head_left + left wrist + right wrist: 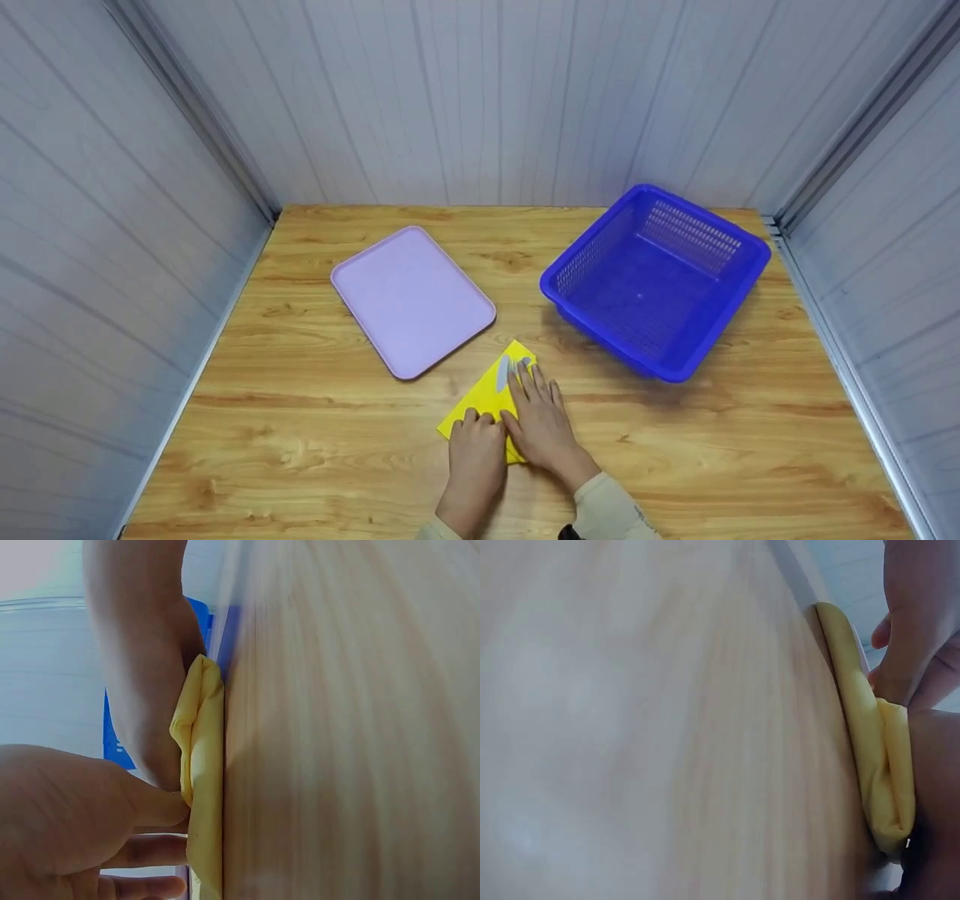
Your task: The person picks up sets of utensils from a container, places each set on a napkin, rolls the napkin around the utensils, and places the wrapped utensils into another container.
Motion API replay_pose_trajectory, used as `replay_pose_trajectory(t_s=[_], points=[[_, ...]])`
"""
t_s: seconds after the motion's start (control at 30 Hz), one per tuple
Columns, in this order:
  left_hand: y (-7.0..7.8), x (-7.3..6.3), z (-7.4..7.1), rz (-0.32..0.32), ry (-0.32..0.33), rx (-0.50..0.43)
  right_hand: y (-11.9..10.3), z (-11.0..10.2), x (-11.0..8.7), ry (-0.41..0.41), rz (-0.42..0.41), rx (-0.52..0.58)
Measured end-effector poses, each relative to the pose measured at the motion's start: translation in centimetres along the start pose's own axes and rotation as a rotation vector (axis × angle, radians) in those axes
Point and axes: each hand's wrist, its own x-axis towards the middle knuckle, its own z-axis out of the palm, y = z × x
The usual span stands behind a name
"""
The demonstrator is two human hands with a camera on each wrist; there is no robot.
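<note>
A yellow folded cloth-like piece (478, 395) with a grey print lies on the wooden table in front of the person. Over its right part rests the right hand (541, 424), fingers spread and pointing away, palm down. The left hand (478, 452) presses its near left part with fingertips pointing down, knuckles raised in the head view. Seen from the left wrist, that hand's thumb and fingers (154, 850) reach straight to the yellow surface, the thumb beside a raised fold. The right wrist view shows the yellow piece (862, 720) as a thick, layered edge along the tabletop.
A pale purple tray (412, 300) lies beyond the hands to the left. To the right stands a blue plastic basket (600, 334) with perforated sides, tilted relative to the table edge. Whitish panels (480, 97) enclose the table (300, 442) at the back and both sides.
</note>
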Motion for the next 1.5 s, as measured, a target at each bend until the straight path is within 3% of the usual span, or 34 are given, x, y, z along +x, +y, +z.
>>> replay_pose_trajectory(t_s=[0.37, 0.6, 0.8, 0.93, 1.03, 1.1, 1.27, 1.4, 1.5], points=[[0.1, -0.1, 0.1, 0.024, -0.048, 0.032, 0.4, 0.9, -0.6, 0.017, 0.045, -0.002], [0.0, -0.1, 0.3, -0.020, -0.081, -0.008, 0.2, 1.3, -0.8, -0.003, 0.048, 0.016], [0.0, 0.5, 0.5, -0.092, -0.093, -0.132, 0.2, 1.2, -0.7, -0.010, 0.045, 0.025], [-0.2, 0.5, 1.2, -0.155, -0.010, -0.245, 0.2, 1.2, -0.9, -0.010, 0.051, 0.012], [-0.5, 0.2, 1.8, -0.224, 0.042, -0.277, 0.2, 1.2, -1.1, -0.015, 0.051, 0.013], [-0.8, 0.1, 1.9, -0.295, 0.028, -0.262, 0.2, 1.2, -1.1, -0.013, 0.045, 0.025], [-1.6, 0.2, 1.6, -0.461, -0.077, -0.201, 0.2, 0.9, -0.8, -0.020, 0.051, 0.016], [-2.0, 1.1, 1.1, -0.489, -0.101, -0.217, 0.3, 0.5, -0.1, -0.028, 0.048, -0.033], [-2.3, 1.9, 0.7, -0.484, -0.128, -0.260, 0.3, -0.1, 0.1, 0.010, 0.002, -0.057]])
